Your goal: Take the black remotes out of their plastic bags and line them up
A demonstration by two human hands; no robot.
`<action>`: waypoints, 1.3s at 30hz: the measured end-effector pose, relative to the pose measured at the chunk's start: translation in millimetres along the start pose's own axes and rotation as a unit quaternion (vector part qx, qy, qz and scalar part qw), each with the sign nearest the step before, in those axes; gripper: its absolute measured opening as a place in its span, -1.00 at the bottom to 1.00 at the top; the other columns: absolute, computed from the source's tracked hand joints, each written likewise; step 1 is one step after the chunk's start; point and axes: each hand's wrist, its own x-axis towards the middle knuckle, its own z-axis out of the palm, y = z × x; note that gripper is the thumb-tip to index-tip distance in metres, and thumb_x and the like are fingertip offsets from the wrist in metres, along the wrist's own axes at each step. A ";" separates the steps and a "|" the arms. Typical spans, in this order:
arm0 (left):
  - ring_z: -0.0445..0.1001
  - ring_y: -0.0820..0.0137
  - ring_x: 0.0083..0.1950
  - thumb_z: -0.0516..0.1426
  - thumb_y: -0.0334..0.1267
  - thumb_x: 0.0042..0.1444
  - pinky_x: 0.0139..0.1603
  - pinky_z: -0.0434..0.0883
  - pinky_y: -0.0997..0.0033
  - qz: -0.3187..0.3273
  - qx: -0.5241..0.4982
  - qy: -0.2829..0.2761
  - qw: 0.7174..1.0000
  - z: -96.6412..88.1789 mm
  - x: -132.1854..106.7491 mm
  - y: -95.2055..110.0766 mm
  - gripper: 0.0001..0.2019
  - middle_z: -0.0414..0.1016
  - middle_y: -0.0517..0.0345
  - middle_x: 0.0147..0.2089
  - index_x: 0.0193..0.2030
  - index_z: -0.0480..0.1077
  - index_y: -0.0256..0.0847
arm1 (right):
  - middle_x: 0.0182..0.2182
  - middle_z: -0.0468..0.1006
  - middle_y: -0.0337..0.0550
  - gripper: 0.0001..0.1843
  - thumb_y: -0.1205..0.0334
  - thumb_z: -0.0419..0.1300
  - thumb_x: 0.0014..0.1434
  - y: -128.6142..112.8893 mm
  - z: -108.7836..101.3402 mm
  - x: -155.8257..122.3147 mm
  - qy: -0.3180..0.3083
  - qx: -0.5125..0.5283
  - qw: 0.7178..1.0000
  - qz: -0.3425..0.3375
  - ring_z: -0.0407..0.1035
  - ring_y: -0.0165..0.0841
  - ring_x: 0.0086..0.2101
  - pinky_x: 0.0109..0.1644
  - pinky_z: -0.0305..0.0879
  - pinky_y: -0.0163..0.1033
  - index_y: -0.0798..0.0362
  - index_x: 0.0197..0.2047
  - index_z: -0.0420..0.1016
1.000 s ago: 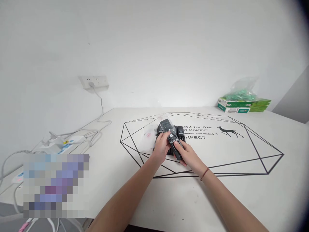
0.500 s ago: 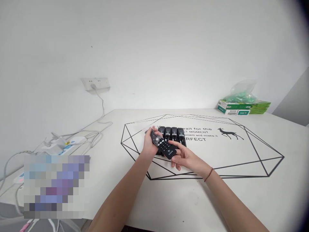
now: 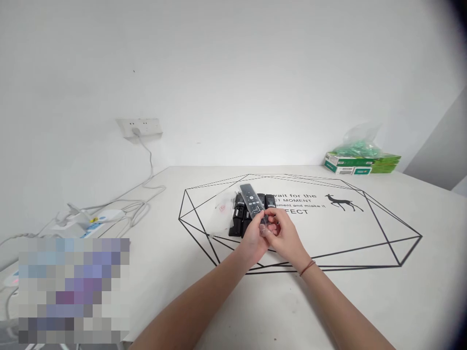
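Both my hands meet over the middle of a white table (image 3: 365,291). They hold one black remote control (image 3: 252,204) in a clear plastic sleeve, its far end pointing up and away from me. My left hand (image 3: 255,239) grips its near end from the left. My right hand (image 3: 286,238) pinches the same end from the right. Just behind my hands a row of several black remotes (image 3: 239,217) lies side by side on the table. A clear plastic bag (image 3: 221,209) lies to their left.
The table bears a black geometric line drawing, printed words and a deer figure (image 3: 343,202). Green boxes with a plastic bag on top (image 3: 361,156) sit at the far right corner. A wall socket (image 3: 139,127), white cables and a power strip (image 3: 87,221) are at the left.
The remote, half a second ago held flat and bare across my hands, now stands tilted upward in its clear sleeve, with both hands closed on its near end.
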 end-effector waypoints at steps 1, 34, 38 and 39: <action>0.25 0.56 -0.57 0.08 -0.13 0.09 -0.49 0.27 0.54 0.003 0.010 0.002 1.000 0.4 -0.2 -0.2 -0.74 0.21 0.23 -0.58 -0.49 0.26 -0.27 | -0.21 0.37 -0.08 -0.71 0.29 0.15 0.04 -0.7 -0.9 0.3 0.007 -0.015 1.000 -0.006 0.30 -0.28 -0.23 -0.16 0.31 -0.16 0.02 -0.11 0.35; 0.46 0.28 -0.13 0.24 -0.27 -0.05 -0.14 0.40 0.30 0.144 0.326 -0.081 0.931 -3.7 -13.8 42.9 -0.63 0.47 -0.06 -0.15 -0.05 0.37 -0.19 | -0.46 0.41 -0.25 -0.55 0.10 0.12 0.10 1.3 -17.4 6.1 -0.090 0.142 0.977 0.130 0.37 -0.40 -0.52 -0.42 0.35 -0.26 0.01 0.06 0.21; 0.44 0.18 -0.06 0.29 -0.37 -0.15 -0.12 0.39 0.22 0.102 0.366 -0.112 0.918 -4.5 -18.2 49.1 -0.51 0.46 -0.13 -0.09 -0.01 0.36 -0.19 | -0.46 0.38 -0.25 -0.62 0.16 0.06 0.14 -3.1 -20.0 6.5 -0.058 0.096 0.989 0.094 0.34 -0.39 -0.49 -0.40 0.33 -0.27 -0.01 0.04 0.24; 0.43 0.16 -0.04 0.29 -0.38 -0.15 -0.11 0.39 0.21 0.097 0.375 -0.115 0.915 -4.8 -18.9 50.7 -0.51 0.45 -0.15 -0.07 0.00 0.35 -0.18 | -0.45 0.38 -0.25 -0.61 0.18 0.06 0.14 -4.2 -21.1 6.7 -0.054 0.087 0.991 0.083 0.34 -0.39 -0.48 -0.39 0.33 -0.27 -0.02 0.06 0.23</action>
